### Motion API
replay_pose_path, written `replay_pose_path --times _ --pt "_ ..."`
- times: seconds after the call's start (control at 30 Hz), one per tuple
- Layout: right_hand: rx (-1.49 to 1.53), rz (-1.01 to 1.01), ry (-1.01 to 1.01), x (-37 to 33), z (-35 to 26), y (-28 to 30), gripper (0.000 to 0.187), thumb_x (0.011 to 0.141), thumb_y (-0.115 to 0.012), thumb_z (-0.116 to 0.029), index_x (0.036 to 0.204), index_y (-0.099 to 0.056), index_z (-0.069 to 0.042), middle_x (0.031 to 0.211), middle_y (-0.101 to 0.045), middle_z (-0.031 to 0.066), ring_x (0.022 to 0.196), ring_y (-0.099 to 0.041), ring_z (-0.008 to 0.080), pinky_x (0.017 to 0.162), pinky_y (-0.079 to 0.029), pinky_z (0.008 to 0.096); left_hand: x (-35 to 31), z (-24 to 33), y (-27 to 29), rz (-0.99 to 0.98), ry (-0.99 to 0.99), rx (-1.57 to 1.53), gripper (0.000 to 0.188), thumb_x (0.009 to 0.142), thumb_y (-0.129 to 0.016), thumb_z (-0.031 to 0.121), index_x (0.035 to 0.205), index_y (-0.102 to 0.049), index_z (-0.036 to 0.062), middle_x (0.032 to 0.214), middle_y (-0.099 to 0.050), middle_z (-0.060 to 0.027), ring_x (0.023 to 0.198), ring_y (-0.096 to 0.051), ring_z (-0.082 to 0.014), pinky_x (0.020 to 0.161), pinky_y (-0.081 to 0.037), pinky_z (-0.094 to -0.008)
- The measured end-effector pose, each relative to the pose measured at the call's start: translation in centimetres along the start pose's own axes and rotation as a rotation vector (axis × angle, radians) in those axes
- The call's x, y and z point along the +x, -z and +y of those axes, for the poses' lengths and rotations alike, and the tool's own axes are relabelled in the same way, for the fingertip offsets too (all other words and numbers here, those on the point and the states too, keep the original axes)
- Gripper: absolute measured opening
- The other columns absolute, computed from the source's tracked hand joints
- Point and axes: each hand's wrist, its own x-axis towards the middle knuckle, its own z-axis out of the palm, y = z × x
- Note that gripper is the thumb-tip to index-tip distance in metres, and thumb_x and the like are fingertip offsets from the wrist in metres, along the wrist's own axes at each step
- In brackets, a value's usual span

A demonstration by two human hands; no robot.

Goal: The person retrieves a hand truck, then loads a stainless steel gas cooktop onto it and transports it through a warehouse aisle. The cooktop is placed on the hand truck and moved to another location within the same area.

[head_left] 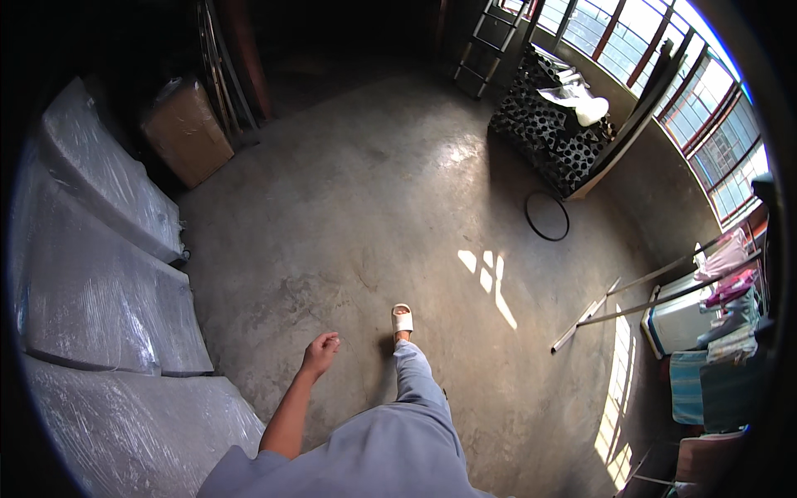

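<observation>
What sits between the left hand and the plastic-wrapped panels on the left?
Nothing visible. The left hand hangs empty and loosely curled over bare concrete floor; only open floor lies between it and the wrapped panels. The right hand is out of view.

Bare concrete floor (357, 216), grey & stained, w/ sunlit patches (490, 278) near centre. Left side: plastic-wrapped mattresses (91, 282) stacked along the wall, w/ a wrapped cardboard box (187, 129) beyond. Top right: curved row of red-framed windows (664, 75), bright daylight outside. Below them, a stack of black trays (548, 133), w/ a ladder (490, 37) nearby. A black hoop (547, 217) lies on the floor. Right edge: clothes on a rail (722, 274).
</observation>
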Motion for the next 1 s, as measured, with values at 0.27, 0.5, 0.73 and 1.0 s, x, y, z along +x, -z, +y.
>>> replay_pose_path --times 0.27,0.5,0.73,1.0 --pt "0.092 -0.048 0.089 5.2 -47.1 -6.1 0.038 0.096 -0.056 -0.026 0.128 -0.055 -0.004 0.097 -0.069 0.0159 0.073 -0.070 0.0266 0.061 -0.056 0.0449 18.7 1.0 3.2 0.202 0.644 -0.232 0.033 0.092 -0.068 0.029 0.113 -0.069 0.0031 0.093 -0.072 -0.0077 0.076 -0.068 -0.0172 0.062 -0.054 -0.0339" --pt "-0.010 0.086 0.969 -7.8 -101.0 -16.8 0.029 0.101 -0.057 -0.030 0.117 -0.061 -0.006 0.085 -0.068 0.0063 0.072 -0.068 0.0181 0.062 -0.053 0.0336 38.0 5.6 6.5 0.285 0.465 -0.224 0.039 0.088 -0.067 0.036 0.101 -0.075 0.0000 0.095 -0.075 -0.0124 0.084 -0.070 -0.0195 0.075 -0.054 -0.0322" --pt "-0.039 -0.027 0.817 -4.2 -123.0 -33.3 0.022 0.099 -0.055 -0.031 0.108 -0.060 -0.012 0.083 -0.067 0.0063 0.072 -0.068 0.0198 0.063 -0.053 0.0407 70.0 21.9 15.4 0.351 0.569 -0.279 0.029 0.092 -0.067 0.034 0.101 -0.074 0.0076 0.093 -0.073 -0.0051 0.082 -0.070 -0.0166 0.066 -0.055 -0.0307" --pt "-1.303 0.014 0.569 12.7 -123.1 -45.8 0.049 0.096 -0.055 -0.046 0.126 -0.066 -0.009 0.122 -0.070 0.0142 0.116 -0.065 0.0281 0.096 -0.051 0.0436 101.0 50.6 32.4 0.345 0.156 -0.320 0.031 0.099 -0.063 0.027 0.123 -0.064 0.0060 0.097 -0.069 -0.0036 0.081 -0.065 -0.0117 0.066 -0.051 -0.0245"
